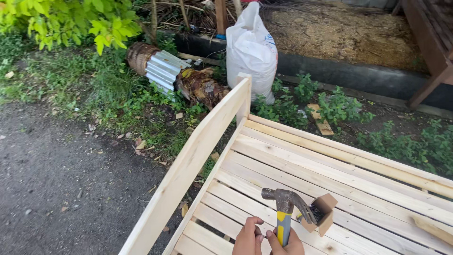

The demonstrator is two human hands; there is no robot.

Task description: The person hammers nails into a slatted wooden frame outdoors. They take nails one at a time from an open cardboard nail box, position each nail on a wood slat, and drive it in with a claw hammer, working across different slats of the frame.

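Observation:
My right hand (288, 245) grips the yellow and blue handle of a claw hammer (284, 208), head up, at the bottom middle of the head view. My left hand (247, 238) is closed right beside it, fingers pinched together; whether it holds a nail I cannot tell. Both hands hover over the pale slats of an unfinished wooden bench frame (302, 170). A small open cardboard box (322, 213) with dark small items inside sits on the slats just right of the hammer head.
The frame's raised side rail (198, 151) runs diagonally at left. Beyond it lie a dark paved ground (56, 174), weeds, a white sack (251, 49), a corrugated metal sheet on logs (163, 71), and a wooden post (434, 47) at far right.

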